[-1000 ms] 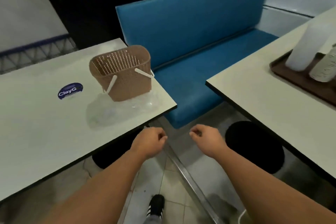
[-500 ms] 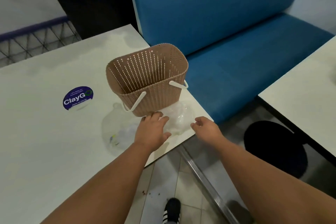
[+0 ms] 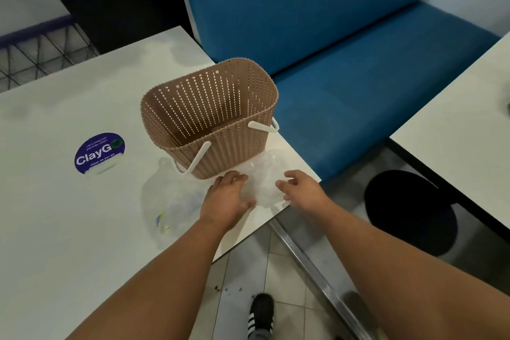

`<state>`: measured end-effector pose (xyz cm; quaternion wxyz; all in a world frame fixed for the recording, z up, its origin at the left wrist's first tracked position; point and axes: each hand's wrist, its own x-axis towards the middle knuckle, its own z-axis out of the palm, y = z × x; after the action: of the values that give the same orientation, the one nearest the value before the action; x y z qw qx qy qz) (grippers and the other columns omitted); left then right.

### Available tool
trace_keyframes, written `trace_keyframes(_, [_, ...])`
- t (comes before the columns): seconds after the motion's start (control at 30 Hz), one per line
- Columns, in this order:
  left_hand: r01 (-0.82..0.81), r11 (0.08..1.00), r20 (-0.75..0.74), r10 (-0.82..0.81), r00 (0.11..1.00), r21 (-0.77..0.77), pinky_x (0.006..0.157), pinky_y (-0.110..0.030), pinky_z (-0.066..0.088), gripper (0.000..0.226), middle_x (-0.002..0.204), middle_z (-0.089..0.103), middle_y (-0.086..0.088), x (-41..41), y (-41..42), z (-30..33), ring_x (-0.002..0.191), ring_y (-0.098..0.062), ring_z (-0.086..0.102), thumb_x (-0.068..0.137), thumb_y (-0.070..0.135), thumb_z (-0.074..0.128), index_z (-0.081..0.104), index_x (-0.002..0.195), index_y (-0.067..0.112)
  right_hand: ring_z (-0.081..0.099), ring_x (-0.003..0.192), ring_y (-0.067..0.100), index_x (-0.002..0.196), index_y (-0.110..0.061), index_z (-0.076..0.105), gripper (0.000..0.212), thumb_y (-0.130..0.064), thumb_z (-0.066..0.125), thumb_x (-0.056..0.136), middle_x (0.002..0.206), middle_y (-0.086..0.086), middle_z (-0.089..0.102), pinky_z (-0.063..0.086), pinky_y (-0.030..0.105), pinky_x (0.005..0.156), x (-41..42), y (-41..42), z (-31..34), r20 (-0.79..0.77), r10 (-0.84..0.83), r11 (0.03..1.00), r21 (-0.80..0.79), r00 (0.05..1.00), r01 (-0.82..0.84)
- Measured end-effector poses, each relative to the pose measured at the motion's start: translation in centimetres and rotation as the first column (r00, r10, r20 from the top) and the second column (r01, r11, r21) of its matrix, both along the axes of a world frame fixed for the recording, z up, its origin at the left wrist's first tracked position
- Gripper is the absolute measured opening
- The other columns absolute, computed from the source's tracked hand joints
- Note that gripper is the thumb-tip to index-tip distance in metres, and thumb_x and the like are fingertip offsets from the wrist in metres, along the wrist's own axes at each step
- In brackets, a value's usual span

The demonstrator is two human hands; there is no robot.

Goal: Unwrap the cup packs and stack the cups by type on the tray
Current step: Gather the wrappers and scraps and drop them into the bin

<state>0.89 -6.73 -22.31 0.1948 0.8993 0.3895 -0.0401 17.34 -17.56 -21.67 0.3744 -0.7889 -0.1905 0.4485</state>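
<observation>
A: Judging by its look, the crumpled clear plastic wrapper (image 3: 266, 179) at the near right corner of the white table (image 3: 69, 229) will weigh almost nothing. Thin film like that is limp and slippery, and it will crackle and fold under any touch.

B: Where are the hands?

A: Both are on it or at its edge. The left hand (image 3: 227, 197) lies palm down on the near left side of the film, fingers spread and fairly straight, pressing more than gripping. The right hand (image 3: 299, 188) comes in from the right, fingers loosely curled toward the film; I cannot tell whether they have pinched it.

B: Any cups inside?

A: Cannot tell. The film is see-through and bunched, touching the near wall of the tan perforated plastic basket with white handles (image 3: 209, 119). A second flat clear plastic bag (image 3: 171, 201) lies just left of the left hand.

B: So how should it be taken?

A: I would gather it into a bunch rather than lift a flat edge, since one loose corner would slide through the fingers. It sits close to the table's edge, so a careless sweep could push it off onto the tiled floor (image 3: 248, 270). Nothing here looks breakable.

B: And the tray?

A: Not in view.
</observation>
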Motion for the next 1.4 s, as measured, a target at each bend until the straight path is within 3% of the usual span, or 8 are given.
trace_keyframes(0.17, [-0.044, 0.999, 0.070, 0.045, 0.997, -0.012, 0.110, -0.036, 0.033, 0.070, 0.150, 0.033, 0.001, -0.4, 0.1, -0.1, 0.135, -0.022, 0.033, 0.089, 0.053, 0.059, 0.033, 0.147, 0.023, 0.061, 0.081, 0.024, 0.092, -0.017, 0.063, 0.014, -0.030, 0.065, 0.092, 0.085, 0.002, 0.064, 0.051, 0.035, 0.073, -0.9, 0.9, 1.1, 0.158, 0.109, 0.993, 0.026, 0.981, -0.115])
trace_keyframes(0.47, [0.090, 0.994, 0.388, -0.105, 0.916, 0.058, 0.108, -0.039, 0.036, 0.078, 0.142, 0.046, 0.004, 1.5, -2.2, 6.8, 0.124, -0.018, 0.037, 0.079, 0.059, 0.065, 0.041, 0.143, 0.022, 0.056, 0.073, 0.022, 0.091, 0.001, 0.059, 0.010, -0.004, 0.052, 0.087, 0.080, 0.011, 0.060, 0.053, 0.039, 0.070, 2.9, -1.9, 7.6, 0.121, 0.051, 0.977, 0.201, 0.991, -0.075])
trace_keyframes(0.63, [0.159, 0.830, 0.412, 0.092, 0.907, -0.535, 0.092, -0.033, 0.046, 0.053, 0.116, 0.062, 0.003, 7.7, -4.5, 11.5, 0.110, -0.015, 0.057, 0.082, 0.032, 0.076, 0.055, 0.130, 0.022, 0.058, 0.075, 0.023, 0.097, 0.009, 0.058, 0.025, -0.003, 0.050, 0.076, 0.086, 0.016, 0.060, 0.052, 0.030, 0.067, 8.4, -8.1, 12.2, -0.094, -0.153, 0.916, 0.360, 0.984, 0.177])
trace_keyframes(0.73, [0.291, 0.729, 0.459, 0.036, 0.888, -0.619, 0.073, -0.028, 0.047, 0.012, 0.085, 0.069, 0.000, 11.6, -6.5, 13.0, 0.078, -0.012, 0.061, 0.084, 0.014, 0.074, 0.069, 0.095, 0.011, 0.063, 0.075, 0.020, 0.103, -0.004, 0.061, 0.025, -0.002, 0.047, 0.083, 0.088, 0.010, 0.065, 0.053, 0.027, 0.064, 11.6, -14.1, 14.5, -0.171, -0.181, 0.877, 0.418, 0.968, 0.238])
trace_keyframes(0.87, [0.434, 0.752, 0.417, -0.232, 0.879, -0.495, 0.066, -0.023, 0.043, 0.004, 0.070, 0.062, 0.011, 18.2, -11.8, 15.7, 0.065, -0.006, 0.052, 0.086, 0.018, 0.072, 0.070, 0.086, 0.015, 0.064, 0.090, 0.023, 0.109, -0.015, 0.063, 0.036, -0.021, 0.069, 0.074, 0.101, 0.005, 0.066, 0.054, 0.037, 0.079, 16.1, -23.1, 16.4, -0.096, -0.173, 0.899, 0.390, 0.980, 0.197])
trace_keyframes(1.03, [0.593, 0.741, 0.264, -0.531, 0.805, -0.316, 0.071, -0.018, 0.047, 0.008, 0.084, 0.067, 0.009, 26.4, -22.2, 18.4, 0.074, -0.008, 0.059, 0.088, 0.021, 0.068, 0.067, 0.095, 0.023, 0.060, 0.095, 0.017, 0.104, -0.019, 0.070, 0.021, -0.027, 0.075, 0.085, 0.100, -0.003, 0.067, 0.047, 0.030, 0.084, 21.0, -33.2, 18.0, 0.529, 0.044, 0.998, 0.013, 0.848, -0.060])
trace_keyframes(1.27, [0.683, 0.731, 0.089, -0.679, 0.729, -0.016, 0.083, -0.028, 0.047, 0.017, 0.107, 0.067, 0.005, 33.8, -31.0, 18.2, 0.094, -0.015, 0.058, 0.092, 0.024, 0.061, 0.066, 0.109, 0.024, 0.058, 0.109, 0.021, 0.112, -0.018, 0.071, 0.024, -0.030, 0.064, 0.092, 0.112, -0.001, 0.068, 0.042, 0.027, 0.087, 25.4, -45.1, 16.9, 0.719, -0.001, 0.983, -0.125, 0.695, 0.132])
trace_keyframes(1.4, [0.570, 0.740, 0.339, -0.672, 0.659, 0.358, 0.082, -0.037, 0.049, 0.020, 0.106, 0.067, 0.001, 37.4, -33.6, 19.6, 0.094, -0.023, 0.060, 0.097, 0.021, 0.053, 0.068, 0.110, 0.018, 0.056, 0.107, 0.026, 0.110, -0.019, 0.073, 0.023, -0.021, 0.070, 0.088, 0.113, 0.000, 0.068, 0.044, 0.040, 0.095, 27.8, -47.1, 17.6, 0.929, -0.111, 0.979, 0.041, 0.353, 0.200])
